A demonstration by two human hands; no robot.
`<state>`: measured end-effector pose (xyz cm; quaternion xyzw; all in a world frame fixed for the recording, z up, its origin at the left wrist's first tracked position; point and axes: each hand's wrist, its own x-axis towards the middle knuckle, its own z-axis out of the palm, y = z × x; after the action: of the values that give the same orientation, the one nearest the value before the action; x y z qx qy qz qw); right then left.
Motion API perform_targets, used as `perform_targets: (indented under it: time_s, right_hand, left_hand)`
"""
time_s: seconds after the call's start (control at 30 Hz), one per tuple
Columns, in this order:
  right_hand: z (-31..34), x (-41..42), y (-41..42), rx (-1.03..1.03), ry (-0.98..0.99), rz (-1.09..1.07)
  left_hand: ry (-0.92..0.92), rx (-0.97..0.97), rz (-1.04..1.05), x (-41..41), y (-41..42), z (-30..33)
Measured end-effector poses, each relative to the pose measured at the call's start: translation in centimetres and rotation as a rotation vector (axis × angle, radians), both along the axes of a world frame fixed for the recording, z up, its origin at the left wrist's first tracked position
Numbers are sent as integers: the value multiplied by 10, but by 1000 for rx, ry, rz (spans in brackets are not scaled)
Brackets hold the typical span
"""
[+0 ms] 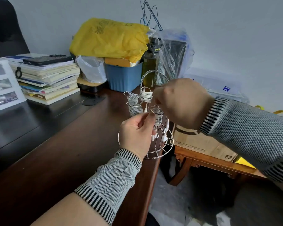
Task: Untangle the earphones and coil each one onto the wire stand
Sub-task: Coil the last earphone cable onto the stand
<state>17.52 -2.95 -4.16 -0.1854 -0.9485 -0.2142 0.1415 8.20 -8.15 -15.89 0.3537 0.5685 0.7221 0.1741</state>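
Head view has us looking down at the wire stand (145, 128), which sits at the desk's (72, 144) near edge and serves as our landmark. Two arms on the far-left side of the stand already carry finished white coils (134, 103), and a third bundle (145, 96) hangs higher, just below the stand's arched handle. Our left hand (136, 136) is in front of the stand, thumb and forefinger pinched narrowly at the ring of the nearest arm, where the current earphone coil (158, 118) is wound; we judge it steadies that arm, or the cord on it, so the wraps do not slip. Earbuds (154, 137) dangle below this coil, inside the stand's base ring, so the cord's tail seems left to hang freely. Our right hand (180, 101) comes in from the right, above the same arm, fingers curled downward toward the coil; whether they pinch the cord we cannot tell, since the hand's back hides the tips. Behind the stand stand a blue bin (123, 77) and a dark bottle (150, 62).
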Motion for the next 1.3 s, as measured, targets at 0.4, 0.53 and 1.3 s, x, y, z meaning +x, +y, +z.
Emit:
perform_targets:
  time_s: [0.4, 0.53, 1.3]
  right_hand:
    - [-45, 25, -7, -538, 507, -222]
    - [-43, 22, -2, -342, 426, -193]
    - [28, -26, 8, 128, -332, -100]
  left_hand:
    - [149, -5, 49, -2, -3, 0]
    - [125, -30, 48, -2, -4, 2]
    - [-24, 47, -19, -8, -4, 5]
